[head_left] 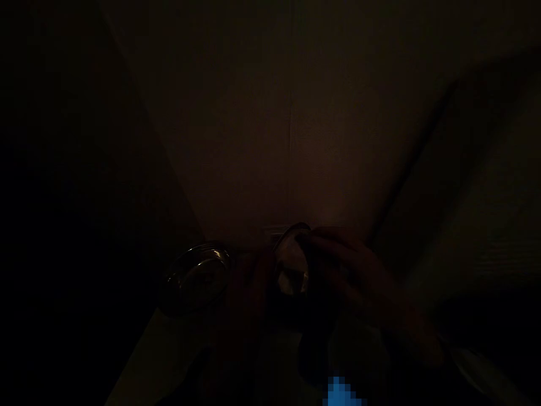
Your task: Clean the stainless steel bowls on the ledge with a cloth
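The picture is very dark, so only outlines show. A shiny, rounded bowl-like piece [291, 265] stands tilted between my two hands, with its paler face towards me. From the right, my right hand [359, 270] reaches in, its fingers bent against the upper right rim. My left hand [249, 282] is at the left side of the same piece, fingers closed along its edge, though deep shadow hides most of them. Just left of that hand is a round, glossy bowl [198, 276] whose rim catches light. Its contents cannot be made out.
A pale wall-like surface [270, 124] with a vertical seam rises behind the hands. A light surface edge [139, 355] runs under the bowl at lower left. A slanting dark edge [418, 152] and a paler panel [499, 169] lie to the right.
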A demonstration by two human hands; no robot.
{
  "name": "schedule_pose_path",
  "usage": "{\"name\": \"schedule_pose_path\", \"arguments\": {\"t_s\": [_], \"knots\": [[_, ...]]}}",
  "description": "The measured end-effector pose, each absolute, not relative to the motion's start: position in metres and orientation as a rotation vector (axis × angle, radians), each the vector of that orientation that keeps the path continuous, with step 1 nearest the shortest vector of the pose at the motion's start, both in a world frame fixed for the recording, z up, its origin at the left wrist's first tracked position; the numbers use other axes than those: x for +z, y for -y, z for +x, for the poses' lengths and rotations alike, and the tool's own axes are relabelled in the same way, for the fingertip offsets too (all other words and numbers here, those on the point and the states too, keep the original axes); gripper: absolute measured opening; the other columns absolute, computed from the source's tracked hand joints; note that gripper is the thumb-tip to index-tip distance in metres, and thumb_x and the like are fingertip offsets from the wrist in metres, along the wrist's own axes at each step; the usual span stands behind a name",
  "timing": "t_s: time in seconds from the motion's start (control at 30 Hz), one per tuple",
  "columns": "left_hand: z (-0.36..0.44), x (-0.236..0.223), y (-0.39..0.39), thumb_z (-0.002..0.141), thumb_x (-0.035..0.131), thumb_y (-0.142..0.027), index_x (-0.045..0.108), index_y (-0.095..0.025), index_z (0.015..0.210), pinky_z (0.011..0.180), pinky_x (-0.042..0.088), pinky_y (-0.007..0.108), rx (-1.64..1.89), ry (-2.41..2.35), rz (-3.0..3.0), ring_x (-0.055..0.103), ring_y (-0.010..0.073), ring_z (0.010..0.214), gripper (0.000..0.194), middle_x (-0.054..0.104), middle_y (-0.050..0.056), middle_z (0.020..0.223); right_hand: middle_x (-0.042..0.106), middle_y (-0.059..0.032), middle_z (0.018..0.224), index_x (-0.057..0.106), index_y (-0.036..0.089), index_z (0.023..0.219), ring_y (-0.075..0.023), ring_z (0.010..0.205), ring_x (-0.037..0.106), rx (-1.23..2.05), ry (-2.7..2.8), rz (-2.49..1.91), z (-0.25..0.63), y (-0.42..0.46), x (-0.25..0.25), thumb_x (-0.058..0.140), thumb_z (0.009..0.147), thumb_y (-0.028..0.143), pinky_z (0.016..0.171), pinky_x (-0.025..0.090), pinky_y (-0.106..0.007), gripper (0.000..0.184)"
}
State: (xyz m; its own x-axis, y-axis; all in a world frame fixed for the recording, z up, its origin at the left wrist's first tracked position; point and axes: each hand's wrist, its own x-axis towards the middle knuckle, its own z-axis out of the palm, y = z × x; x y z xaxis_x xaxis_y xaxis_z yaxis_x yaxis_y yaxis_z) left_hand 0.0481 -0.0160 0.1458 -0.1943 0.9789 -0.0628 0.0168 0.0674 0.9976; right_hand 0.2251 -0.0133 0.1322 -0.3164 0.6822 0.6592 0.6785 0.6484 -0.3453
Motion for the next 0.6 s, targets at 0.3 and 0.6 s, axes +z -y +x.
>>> {"name": "schedule_pose_path", "arguments": {"t_s": [0.3, 0.6], "knots": [[0.043, 0.142, 0.006, 0.081, 0.053, -0.035, 0.071, -0.025, 0.078, 0.066, 0.049, 0.029, 1.276, -1.407, 1.135, 0.066, 0.0240, 0.084, 0.021, 0.072, 0.006, 0.092, 0.060, -0.0115, 0.128, 0.057, 0.019, 0.128, -0.0231, 0.119, 0.055, -0.028, 2.208, -0.862, 0.223, 0.017, 0.141, 0.052, 0.088, 0.014, 0.096, 0.051, -0.042, 0.040], [0.041, 0.143, 0.005, 0.079, 0.058, -0.047, 0.071, -0.018, 0.081, 0.064, 0.050, 0.029, 1.326, -1.402, 1.033, 0.066, 0.0219, 0.076, 0.031, 0.071, 0.007, 0.075, 0.066, -0.0060, 0.121, 0.064, 0.022, 0.118, -0.0221, 0.118, 0.053, -0.154, 2.216, -0.736, 0.201, 0.024, 0.136, 0.052, 0.091, 0.017, 0.093, 0.053, -0.039, 0.030]]}}
